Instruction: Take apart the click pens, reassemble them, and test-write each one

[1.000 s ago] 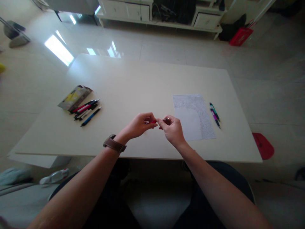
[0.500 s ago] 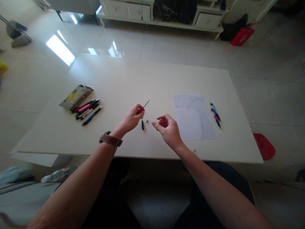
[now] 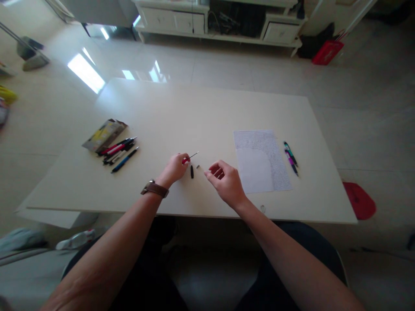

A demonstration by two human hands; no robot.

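My left hand (image 3: 177, 167), with a brown-strapped watch (image 3: 154, 188) on its wrist, is closed around a red pen barrel (image 3: 186, 160). A thin rod, apparently the refill, sticks out of the barrel towards the upper right. Just below those fingers a short black pen part (image 3: 192, 172) lies on the table. My right hand (image 3: 225, 179) has thumb and index finger pinched together, pointing left; what they grip is too small to make out. Close to the fingertips is a tiny dark metallic piece (image 3: 198, 167); whether it touches them I cannot tell.
On the white table (image 3: 181, 112), several pens (image 3: 125, 160) lie beside a grey-and-yellow pen box (image 3: 105, 134) at left. A written sheet of paper (image 3: 256, 168) is right of my hand, with two pens (image 3: 291, 158) beyond it. A small clear object (image 3: 263, 208) lies near the front edge.
My left hand has lowered towards the table, and the red barrel's rod now lies flatter. My right thumb and index finger have come together.
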